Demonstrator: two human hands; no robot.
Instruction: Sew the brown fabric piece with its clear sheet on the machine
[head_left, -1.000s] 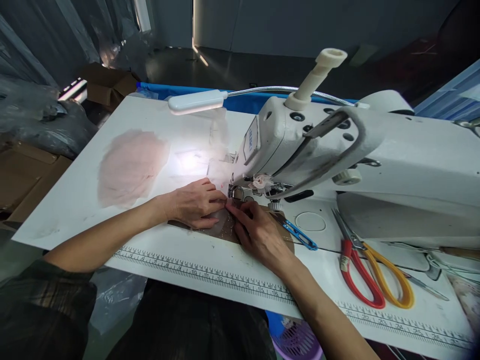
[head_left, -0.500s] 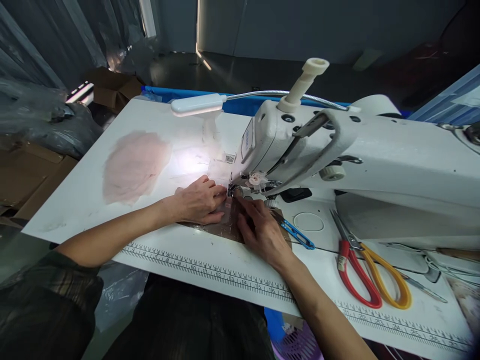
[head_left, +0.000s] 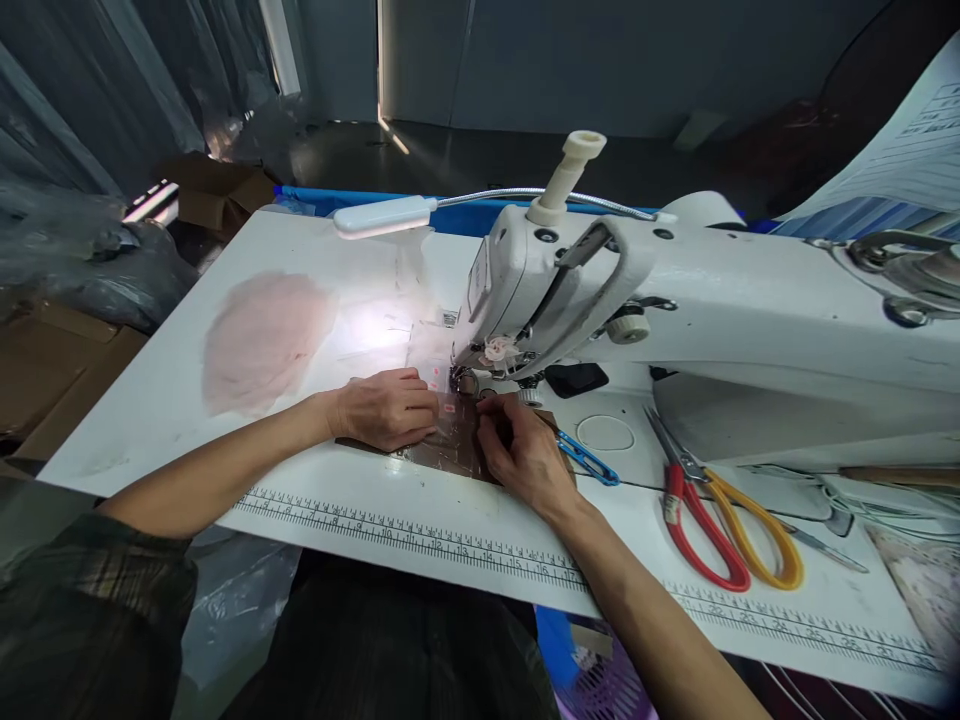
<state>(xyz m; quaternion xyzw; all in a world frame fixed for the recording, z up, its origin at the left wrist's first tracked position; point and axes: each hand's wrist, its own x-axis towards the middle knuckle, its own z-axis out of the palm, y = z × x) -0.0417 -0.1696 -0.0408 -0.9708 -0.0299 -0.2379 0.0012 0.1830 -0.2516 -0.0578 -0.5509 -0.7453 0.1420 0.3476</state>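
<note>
A white sewing machine (head_left: pixel 517 270) stands over a thin, see-through piece of fabric (head_left: pixel 429 350) with small pink marks. My left hand (head_left: pixel 386 410) rests on this fabric left of the presser foot (head_left: pixel 456 380), its fingers curled in and closed on it. Just right of the foot, my right hand (head_left: pixel 525 450) has thumb and index finger drawn together; what lies between the tips is too small to make out. Under both hands lies a shiny brown sheet (head_left: pixel 450 455). Blue thread snips (head_left: pixel 589 460) lie beside my right hand.
A pile of sheer pink fabric (head_left: pixel 262 340) lies at the table's left. Large scissors with red and yellow handles (head_left: pixel 727 525) are at the right. A lit lamp (head_left: pixel 384 215) hangs over the table, and a printed ruler (head_left: pixel 405 535) runs along its front edge.
My left hand has drawn back to the left and towards me, away from the presser foot, uncovering the pink marks. My right fingertips have pulled back slightly from the foot. The view has shifted a little.
</note>
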